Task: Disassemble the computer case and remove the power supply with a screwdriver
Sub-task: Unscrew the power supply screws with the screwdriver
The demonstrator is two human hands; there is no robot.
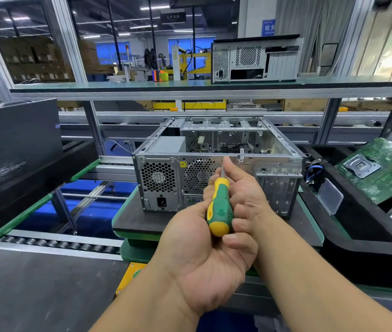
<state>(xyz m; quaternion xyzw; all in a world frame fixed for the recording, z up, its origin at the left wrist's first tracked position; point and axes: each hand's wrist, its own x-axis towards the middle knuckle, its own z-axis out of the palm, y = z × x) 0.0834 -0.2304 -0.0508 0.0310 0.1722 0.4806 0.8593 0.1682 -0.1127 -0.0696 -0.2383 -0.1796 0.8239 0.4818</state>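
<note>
Both hands are up in front of the computer case, w/ the screwdriver between them. Left hand is palm-up, fingers curled under the green/yellow handle, thumb lying along its left side. Right hand wraps the handle from the right, fingertips folded over the butt end, one finger stretched up alongside the metal shaft. Shaft points up and away toward the case's rear panel; the tip is hidden behind that finger, so can't tell if it touches the case.

The case lies on its side on a dark pallet on the bench, side cover off, top open, rear panel facing the person. Power supply sits in the left end of the case: honeycomb fan grille and black power socket showing on the rear, grey box body visible from above. A round fan grille is just right of it, partly behind the hands.

Right of the case, a black tray holds a green motherboard, tilted. A black panel leans at far left. On the upper shelf stands a second case, rear facing out. Roller conveyor runs at lower left.
</note>
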